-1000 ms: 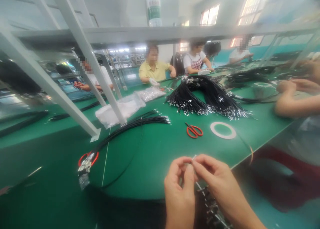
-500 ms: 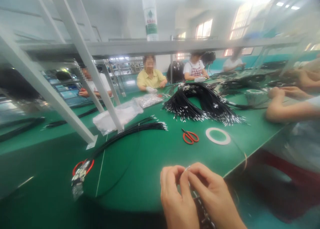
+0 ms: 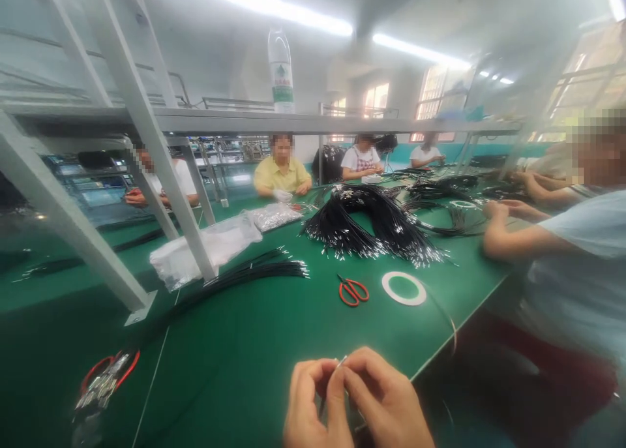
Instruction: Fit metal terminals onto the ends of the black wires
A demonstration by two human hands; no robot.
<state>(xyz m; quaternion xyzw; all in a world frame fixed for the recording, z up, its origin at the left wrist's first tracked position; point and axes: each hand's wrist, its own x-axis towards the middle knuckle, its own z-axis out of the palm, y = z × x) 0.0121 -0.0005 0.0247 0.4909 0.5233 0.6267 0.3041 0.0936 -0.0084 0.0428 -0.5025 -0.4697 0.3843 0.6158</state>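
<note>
My left hand (image 3: 313, 405) and my right hand (image 3: 384, 399) meet at the bottom edge of the view, fingers pinched together on a thin wire with a metal tip (image 3: 341, 362) that pokes up between them. Both hands hover over the near edge of the green table (image 3: 274, 343). Ahead of them lie red-handled scissors (image 3: 353, 291) and a white tape ring (image 3: 403, 287). A bundle of black wires (image 3: 254, 272) stretches to the left, ending in a clump of metal connectors with a red loop (image 3: 105, 379).
A big heap of black wires with silver tips (image 3: 374, 223) fills the table's middle. Clear plastic bags (image 3: 215, 246) lie by a slanted white frame leg (image 3: 161, 161). Several other people sit around the table; one person's arm (image 3: 518, 239) rests at the right.
The view has tilted upward, so my hands sit lower in the frame and more of the ceiling shows. My fingers keep pinching the wire tip.
</note>
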